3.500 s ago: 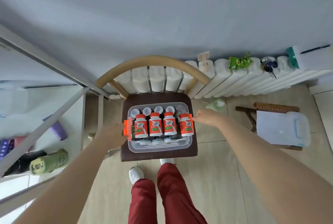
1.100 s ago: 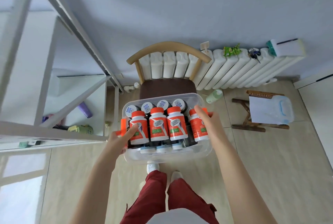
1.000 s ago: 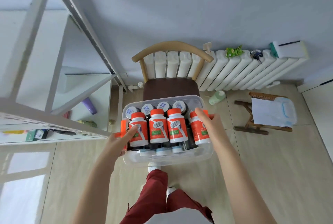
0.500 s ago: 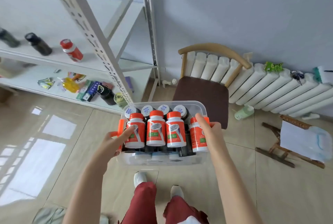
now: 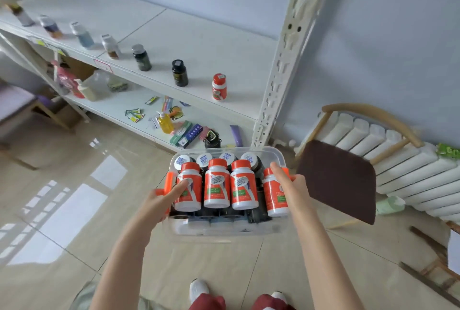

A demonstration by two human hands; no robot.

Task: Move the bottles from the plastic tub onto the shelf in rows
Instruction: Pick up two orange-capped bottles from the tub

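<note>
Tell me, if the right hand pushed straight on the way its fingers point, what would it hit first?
Likely the far rim of the plastic tub, just beyond the right hand and its fingers. Past that stands the shelf's white upright post, though depth is unclear.

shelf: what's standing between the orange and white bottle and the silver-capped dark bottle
A single black bottle, upright, apart from both the orange and white bottle and the silver-capped dark bottle. The head view shows it.
</note>
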